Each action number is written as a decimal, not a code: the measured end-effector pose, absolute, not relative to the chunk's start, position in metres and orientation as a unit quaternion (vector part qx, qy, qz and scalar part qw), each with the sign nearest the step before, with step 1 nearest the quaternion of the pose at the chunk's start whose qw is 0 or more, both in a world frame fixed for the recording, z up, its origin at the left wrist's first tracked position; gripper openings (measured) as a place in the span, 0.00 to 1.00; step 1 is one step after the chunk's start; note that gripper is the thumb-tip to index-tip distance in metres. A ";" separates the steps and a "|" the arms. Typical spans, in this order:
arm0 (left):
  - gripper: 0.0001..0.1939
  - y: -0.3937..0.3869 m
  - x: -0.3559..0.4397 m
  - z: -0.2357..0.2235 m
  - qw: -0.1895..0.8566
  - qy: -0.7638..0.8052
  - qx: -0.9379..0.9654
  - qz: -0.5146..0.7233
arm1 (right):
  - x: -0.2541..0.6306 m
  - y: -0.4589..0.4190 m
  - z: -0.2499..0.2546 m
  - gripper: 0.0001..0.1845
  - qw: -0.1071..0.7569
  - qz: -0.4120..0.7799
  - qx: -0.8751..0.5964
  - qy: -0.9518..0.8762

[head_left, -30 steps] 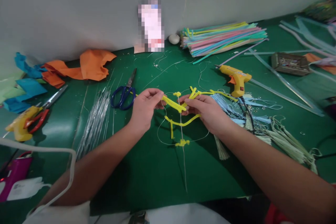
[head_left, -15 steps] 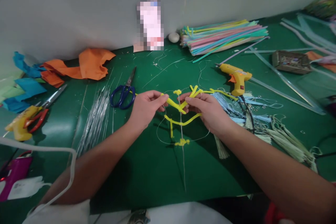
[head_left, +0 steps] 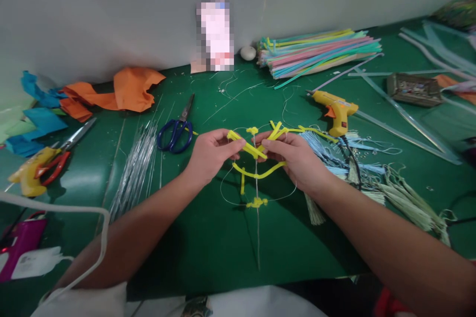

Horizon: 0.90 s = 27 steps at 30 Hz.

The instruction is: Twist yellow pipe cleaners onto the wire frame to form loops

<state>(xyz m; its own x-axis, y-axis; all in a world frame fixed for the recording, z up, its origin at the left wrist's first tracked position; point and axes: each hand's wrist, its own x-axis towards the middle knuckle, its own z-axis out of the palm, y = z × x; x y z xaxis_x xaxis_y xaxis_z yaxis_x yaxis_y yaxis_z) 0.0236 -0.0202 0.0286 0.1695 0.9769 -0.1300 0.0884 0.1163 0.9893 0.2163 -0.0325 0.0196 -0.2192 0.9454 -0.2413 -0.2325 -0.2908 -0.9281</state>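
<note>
Item: one yellow-trimmed wire frame [head_left: 256, 175], held above the green table [head_left: 208, 252], between the blue-handled scissors [head_left: 182, 118] and the yellow glue gun [head_left: 338, 107] on the right. Changed from half a second ago: left hand [head_left: 208, 153] nearer the right hand [head_left: 293, 153], its thumb farther along the left yellow strip [head_left: 256, 150], whose outer end now shows beyond the fingers; wire tail swung slightly leftward. Grip: left thumb and fingers pinched on that strip; right thumb and fingers pinched at the crossed yellow strips [head_left: 275, 132]. Orientation: long axis along the central wire, near upright in view, bare tail pointing towards the person; yellow crosspiece bowed the same way.
</note>
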 end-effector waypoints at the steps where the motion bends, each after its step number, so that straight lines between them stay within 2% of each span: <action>1: 0.11 -0.020 0.024 0.029 0.558 0.501 0.528 0.398 | 0.216 -0.033 0.019 0.08 0.439 0.670 -0.444 -0.400; 7: 0.10 -0.020 0.026 0.029 0.608 0.500 0.486 0.379 | 0.215 -0.034 0.016 0.10 0.434 0.672 -0.441 -0.407; 20: 0.09 -0.017 0.020 0.039 0.663 0.481 0.471 0.328 | 0.216 -0.034 0.016 0.06 0.450 0.651 -0.431 -0.433; 27: 0.02 -0.019 0.024 0.047 0.669 0.492 0.471 0.296 | 0.215 -0.034 0.016 0.07 0.453 0.645 -0.433 -0.437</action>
